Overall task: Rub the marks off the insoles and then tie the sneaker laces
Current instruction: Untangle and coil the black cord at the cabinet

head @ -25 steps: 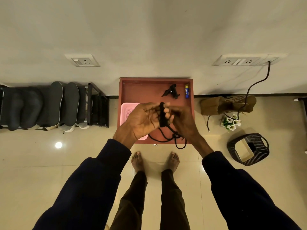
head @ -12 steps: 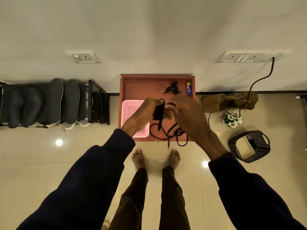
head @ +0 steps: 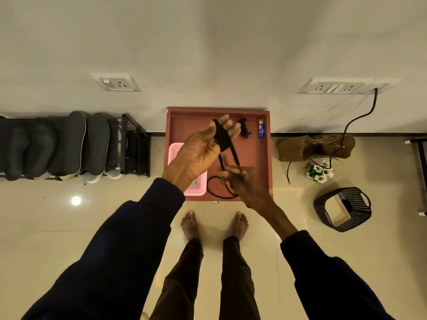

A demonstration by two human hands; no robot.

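Hands, together a second ago, are now drawn apart: the black lace [head: 223,139] is held wound round the raised left hand [head: 203,148] and pinched lower by the right hand [head: 247,183], above the red desk [head: 254,153]. Straightening is judged underway; tying not begun.

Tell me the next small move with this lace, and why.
Probably bring the right hand up over the left hand for another wrap: the lace already loops around the left fingers, the right hand pinches it just below, and slack trails below over the tray.
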